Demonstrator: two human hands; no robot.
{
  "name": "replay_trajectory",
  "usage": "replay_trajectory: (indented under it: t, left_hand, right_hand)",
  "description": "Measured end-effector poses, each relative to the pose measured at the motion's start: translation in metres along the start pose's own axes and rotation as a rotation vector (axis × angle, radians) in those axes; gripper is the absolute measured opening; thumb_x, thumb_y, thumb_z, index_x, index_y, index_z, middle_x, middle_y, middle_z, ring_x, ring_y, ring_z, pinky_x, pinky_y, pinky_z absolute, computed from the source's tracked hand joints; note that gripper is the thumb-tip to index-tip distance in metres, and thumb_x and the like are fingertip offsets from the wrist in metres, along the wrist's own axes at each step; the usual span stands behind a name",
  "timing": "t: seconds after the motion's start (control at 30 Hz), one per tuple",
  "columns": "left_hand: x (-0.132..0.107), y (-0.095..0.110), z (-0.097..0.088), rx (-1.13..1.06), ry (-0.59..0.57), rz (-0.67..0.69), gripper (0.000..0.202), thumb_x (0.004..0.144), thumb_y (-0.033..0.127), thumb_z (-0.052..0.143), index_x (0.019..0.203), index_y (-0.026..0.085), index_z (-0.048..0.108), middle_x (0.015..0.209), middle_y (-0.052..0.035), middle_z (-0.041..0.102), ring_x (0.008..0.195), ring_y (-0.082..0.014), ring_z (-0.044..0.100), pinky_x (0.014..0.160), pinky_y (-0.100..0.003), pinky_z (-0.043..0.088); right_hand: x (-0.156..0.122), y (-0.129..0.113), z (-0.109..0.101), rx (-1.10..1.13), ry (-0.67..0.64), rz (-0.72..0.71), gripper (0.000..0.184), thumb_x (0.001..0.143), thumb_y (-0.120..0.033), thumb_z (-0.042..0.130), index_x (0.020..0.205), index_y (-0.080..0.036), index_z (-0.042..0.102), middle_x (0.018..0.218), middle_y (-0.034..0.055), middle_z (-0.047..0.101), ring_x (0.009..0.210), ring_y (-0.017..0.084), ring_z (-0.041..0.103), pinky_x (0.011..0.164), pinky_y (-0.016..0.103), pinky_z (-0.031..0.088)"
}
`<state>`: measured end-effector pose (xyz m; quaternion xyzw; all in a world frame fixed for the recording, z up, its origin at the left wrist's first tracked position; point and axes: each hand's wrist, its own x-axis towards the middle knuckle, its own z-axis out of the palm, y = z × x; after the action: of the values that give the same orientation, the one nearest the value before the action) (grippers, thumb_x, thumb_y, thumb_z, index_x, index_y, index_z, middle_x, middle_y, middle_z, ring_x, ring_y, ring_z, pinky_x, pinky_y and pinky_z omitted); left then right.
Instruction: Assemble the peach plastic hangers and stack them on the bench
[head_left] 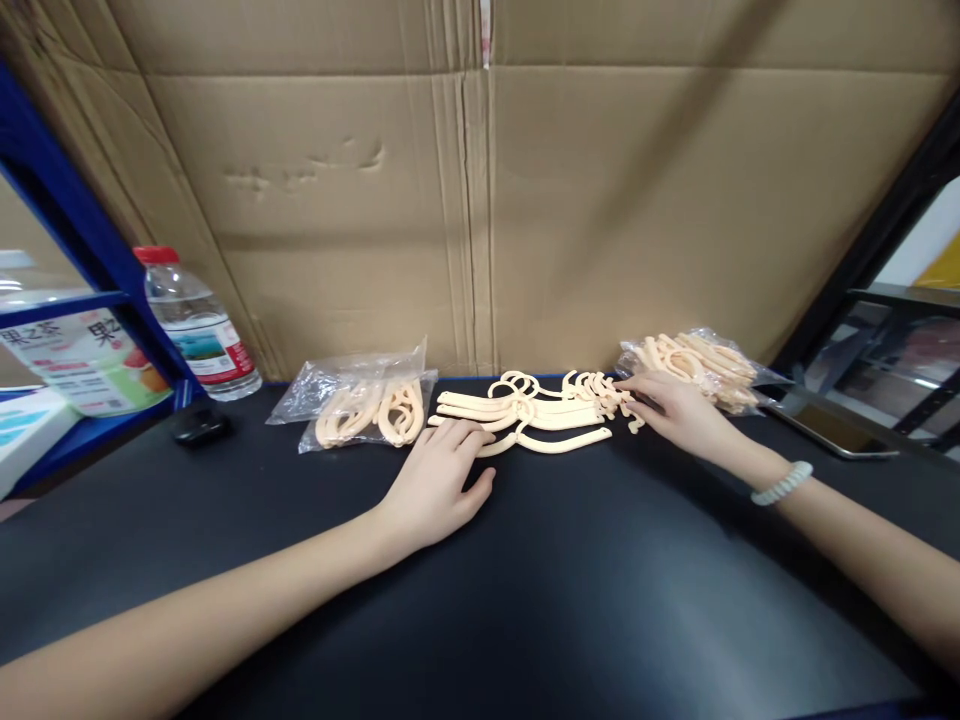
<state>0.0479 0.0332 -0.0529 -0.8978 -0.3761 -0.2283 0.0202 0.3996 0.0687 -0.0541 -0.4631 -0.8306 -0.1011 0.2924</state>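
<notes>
My left hand lies palm down with its fingers stretched over the left end of several cream curved plastic strips, which look like folding-hanger arms. Its thumb is spread apart and rests near the black table top. At the right end of the strips, my right hand reaches a heap of small cream hook-shaped pieces. Index finger and thumb are apart at the edge of this heap, and no piece shows clearly held between them. Behind the strips lie cream rings, partly overlapping.
A clear bag of cream parts lies to the left, another filled bag to the right. A water bottle and a small black case stand at left. A phone-like slab lies far right. Cardboard walls the back.
</notes>
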Motion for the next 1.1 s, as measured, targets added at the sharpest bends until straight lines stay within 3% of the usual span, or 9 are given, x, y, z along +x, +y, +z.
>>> replay_trajectory:
  t: [0.23, 0.5, 0.6, 0.73, 0.83, 0.97, 1.1]
  left_hand:
    - [0.001, -0.004, 0.005, -0.019, 0.011, -0.007, 0.023, 0.086, 0.018, 0.056, 0.109, 0.016, 0.061, 0.113, -0.0093, 0.062, 0.106, -0.0273, 0.055, 0.092, -0.045, 0.045]
    - [0.006, -0.008, 0.008, -0.117, 0.036, -0.021, 0.014, 0.087, 0.012, 0.055, 0.096, 0.017, 0.064, 0.100, -0.0074, 0.064, 0.098, -0.0251, 0.058, 0.087, -0.042, 0.048]
    - [0.007, -0.009, 0.008, -0.139, 0.045, -0.019, 0.013, 0.088, 0.011, 0.051, 0.089, 0.017, 0.063, 0.095, -0.0071, 0.064, 0.093, -0.0235, 0.059, 0.084, -0.040, 0.049]
    - [0.006, -0.009, 0.008, -0.143, 0.053, -0.029, 0.013, 0.088, 0.010, 0.050, 0.085, 0.017, 0.060, 0.091, -0.0061, 0.063, 0.090, -0.0226, 0.059, 0.081, -0.038, 0.050]
    - [0.004, -0.009, 0.007, -0.139, 0.061, -0.047, 0.011, 0.088, 0.011, 0.051, 0.086, 0.018, 0.059, 0.092, -0.0061, 0.064, 0.088, -0.0226, 0.060, 0.079, -0.037, 0.051]
    - [0.002, -0.008, 0.006, -0.133, 0.074, -0.068, 0.008, 0.090, 0.015, 0.050, 0.091, 0.019, 0.057, 0.093, -0.0052, 0.065, 0.085, -0.0222, 0.063, 0.075, -0.036, 0.052]
    - [0.001, -0.006, 0.005, -0.156, 0.100, -0.079, 0.007, 0.092, 0.017, 0.048, 0.096, 0.020, 0.052, 0.096, -0.0048, 0.067, 0.085, -0.0219, 0.066, 0.072, -0.034, 0.053]
  right_hand:
    - [0.002, 0.000, 0.014, -0.073, -0.090, -0.136, 0.030, 0.096, -0.021, 0.041, 0.109, -0.016, 0.068, 0.104, 0.0116, 0.069, 0.097, 0.028, 0.059, 0.086, 0.048, 0.050]
    - [0.005, -0.002, 0.021, -0.072, -0.075, -0.132, 0.031, 0.097, -0.022, 0.041, 0.102, -0.017, 0.071, 0.096, 0.0110, 0.070, 0.091, 0.027, 0.060, 0.081, 0.046, 0.053]
    - [0.004, -0.002, 0.022, -0.065, 0.006, -0.110, 0.031, 0.097, -0.024, 0.041, 0.102, -0.019, 0.071, 0.097, 0.0105, 0.069, 0.093, 0.027, 0.061, 0.083, 0.047, 0.053]
    - [0.006, -0.007, 0.013, -0.095, 0.242, -0.043, 0.031, 0.097, -0.024, 0.040, 0.102, -0.020, 0.070, 0.103, 0.0116, 0.065, 0.095, 0.027, 0.060, 0.083, 0.046, 0.052]
    - [0.008, -0.017, 0.000, -0.099, 0.422, 0.034, 0.029, 0.096, -0.026, 0.042, 0.098, -0.023, 0.071, 0.096, 0.0105, 0.062, 0.088, 0.025, 0.060, 0.076, 0.042, 0.052]
    - [0.006, -0.036, -0.017, -0.067, 0.557, 0.161, 0.027, 0.096, -0.032, 0.045, 0.099, -0.025, 0.071, 0.082, 0.0077, 0.056, 0.076, 0.024, 0.055, 0.066, 0.039, 0.049]
    - [0.001, -0.059, -0.026, 0.187, 0.605, 0.337, 0.024, 0.094, -0.039, 0.051, 0.099, -0.026, 0.070, 0.068, 0.0028, 0.054, 0.056, 0.018, 0.048, 0.049, 0.032, 0.040]
